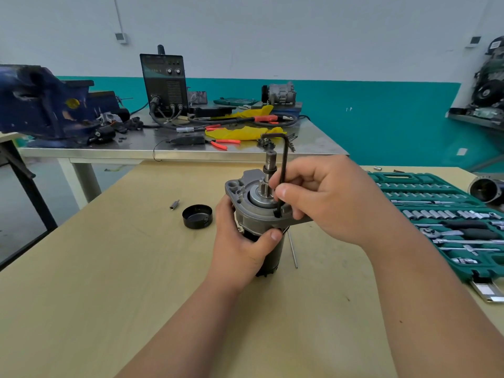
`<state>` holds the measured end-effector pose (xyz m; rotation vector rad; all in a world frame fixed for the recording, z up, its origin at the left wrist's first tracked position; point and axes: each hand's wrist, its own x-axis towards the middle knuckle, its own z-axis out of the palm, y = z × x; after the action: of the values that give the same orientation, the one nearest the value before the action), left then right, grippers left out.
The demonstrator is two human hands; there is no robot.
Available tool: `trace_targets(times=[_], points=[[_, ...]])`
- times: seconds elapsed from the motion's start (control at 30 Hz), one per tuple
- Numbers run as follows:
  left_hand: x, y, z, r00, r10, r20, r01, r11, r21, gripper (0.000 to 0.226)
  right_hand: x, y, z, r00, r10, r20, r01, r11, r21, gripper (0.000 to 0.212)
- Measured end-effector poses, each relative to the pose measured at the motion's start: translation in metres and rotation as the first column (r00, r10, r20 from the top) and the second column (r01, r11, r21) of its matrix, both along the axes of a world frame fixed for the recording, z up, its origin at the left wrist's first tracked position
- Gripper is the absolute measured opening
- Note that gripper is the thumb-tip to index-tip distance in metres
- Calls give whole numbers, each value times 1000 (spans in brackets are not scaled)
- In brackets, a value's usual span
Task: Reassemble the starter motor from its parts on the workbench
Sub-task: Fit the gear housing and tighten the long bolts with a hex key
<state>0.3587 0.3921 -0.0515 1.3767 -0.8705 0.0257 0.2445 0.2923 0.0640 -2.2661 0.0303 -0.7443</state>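
Note:
The starter motor (pixel 253 211) stands upright on the wooden workbench (pixel 109 268), grey flange and shaft on top, black body below. My left hand (pixel 240 241) grips its body from the left. My right hand (pixel 327 197) pinches a black L-shaped hex key (pixel 283 165) held vertically, its lower tip set into a hole in the flange beside the shaft. A black round end cap (pixel 197 216) lies open side up to the left of the motor, with a small metal socket bit (pixel 174 205) beyond it. A long thin bolt (pixel 293 249) lies on the bench right of the motor.
An open green socket set case (pixel 447 222) fills the right side of the bench, a dark cylindrical part (pixel 486 189) behind it. A metal table (pixel 163 148) beyond carries a blue vise (pixel 46 105), a black welder box (pixel 165 83), pliers, yellow rags and cables.

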Motion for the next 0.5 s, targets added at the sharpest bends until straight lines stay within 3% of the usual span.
trace_targets(times=[0.2, 0.33, 0.4, 0.5], points=[[-6, 0, 5, 997, -51, -60, 49, 998, -30, 75, 5, 6, -7, 985, -168, 47, 172, 978, -121, 19], [-6, 1, 6, 998, -26, -65, 25, 1000, -18, 73, 5, 2, -4, 996, -92, 2, 92, 995, -40, 10], [-5, 1, 6, 998, -11, -63, 11, 1000, -10, 74, 2, -1, 0, 1000, -8, -20, 9, 999, 46, 17], [-3, 1, 6, 997, -3, -72, 3, 1000, 3, 76, -1, -4, 4, 997, 42, -72, -40, 999, 35, 29]])
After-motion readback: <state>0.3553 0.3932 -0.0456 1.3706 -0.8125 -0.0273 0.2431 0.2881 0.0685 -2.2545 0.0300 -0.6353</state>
